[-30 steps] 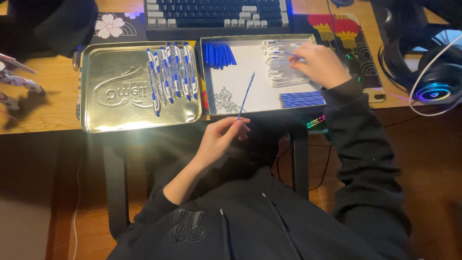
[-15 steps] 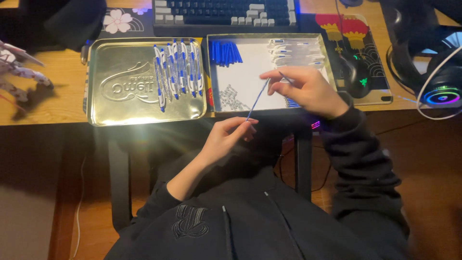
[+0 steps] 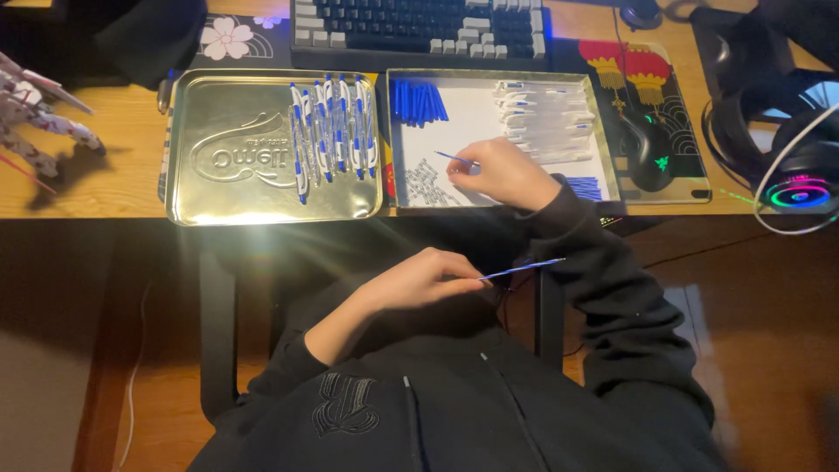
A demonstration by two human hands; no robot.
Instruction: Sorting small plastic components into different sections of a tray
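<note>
My left hand [image 3: 418, 281] is below the desk edge, pinching a thin blue ink refill [image 3: 523, 268] that points right. My right hand [image 3: 500, 172] rests in the right tray [image 3: 489, 79], over a pile of small springs [image 3: 426, 185], with another thin blue piece [image 3: 454, 158] sticking out from its fingers. That tray also holds blue caps [image 3: 418, 99], clear pen barrels [image 3: 544, 122] and blue parts [image 3: 584, 188]. The gold left tray [image 3: 227, 188] holds a row of several assembled blue-and-white pens [image 3: 330, 133].
A keyboard [image 3: 419, 22] lies behind the trays. A mouse [image 3: 648, 153] sits on a patterned mat [image 3: 647, 79] to the right, then a lit headset [image 3: 800, 170]. A plastic model [image 3: 39, 118] stands at far left. Black desk legs [image 3: 217, 332] flank my lap.
My right hand moved from the refill tip to the left, down onto the spring pile. My left hand lowered the refill from slanting up at the tray to nearly level below the desk.
</note>
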